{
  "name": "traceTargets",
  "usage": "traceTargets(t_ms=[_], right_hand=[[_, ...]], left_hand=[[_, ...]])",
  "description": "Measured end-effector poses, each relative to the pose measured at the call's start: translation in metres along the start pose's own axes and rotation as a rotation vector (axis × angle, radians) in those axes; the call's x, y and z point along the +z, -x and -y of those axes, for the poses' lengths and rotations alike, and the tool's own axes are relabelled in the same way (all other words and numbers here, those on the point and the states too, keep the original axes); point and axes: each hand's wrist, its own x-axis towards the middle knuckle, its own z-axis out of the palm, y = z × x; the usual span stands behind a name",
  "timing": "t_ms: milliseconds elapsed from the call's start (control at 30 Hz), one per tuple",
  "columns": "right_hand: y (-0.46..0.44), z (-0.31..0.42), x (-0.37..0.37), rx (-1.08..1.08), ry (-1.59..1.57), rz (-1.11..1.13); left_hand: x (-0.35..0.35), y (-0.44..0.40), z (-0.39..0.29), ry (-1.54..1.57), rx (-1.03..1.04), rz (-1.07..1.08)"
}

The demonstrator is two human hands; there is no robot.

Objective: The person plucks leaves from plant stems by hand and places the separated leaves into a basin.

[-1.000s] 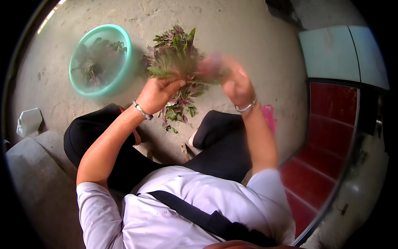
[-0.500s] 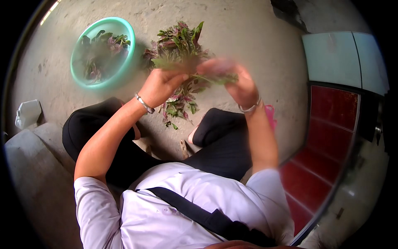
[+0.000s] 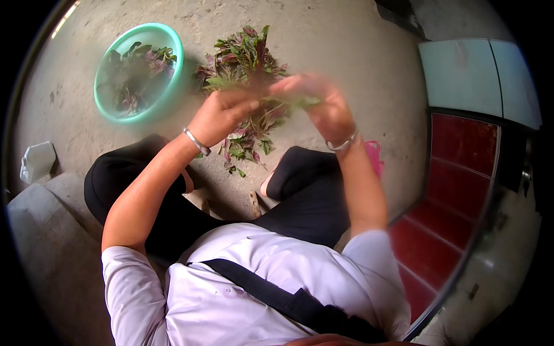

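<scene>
Left hand (image 3: 221,117) pinches leafy stems (image 3: 228,85) beside right hand (image 3: 331,114), whose blurred grip I cannot tell

A white plastic container (image 3: 38,162) sits on the grey, stained floor (image 3: 346,43) at the far left, near a greyish slab (image 3: 55,236). To the right, 2 pale green panels (image 3: 461,75) stand side by side, next to glossy red tiles (image 3: 461,144). A bright pink item (image 3: 375,155), partly hidden, lies nearer the middle; a dark object (image 3: 398,17) edges in at upper right
</scene>
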Motion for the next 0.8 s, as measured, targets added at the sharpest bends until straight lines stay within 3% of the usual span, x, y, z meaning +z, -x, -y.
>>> traceTargets(t_ms=[300, 533, 800], right_hand=[[0.001, 0.000, 0.002, 0.164, -0.166, -0.275], [-0.001, -0.002, 0.000, 0.174, -0.256, -0.304], [0.001, -0.001, 0.001, 0.189, -0.291, -0.312]], left_hand=[[-0.002, -0.001, 0.000, 0.223, -0.193, 0.080], [-0.002, -0.002, 0.004, 0.571, -0.300, 0.163], [-0.003, 0.000, 0.007, 0.729, -0.376, 0.216]])
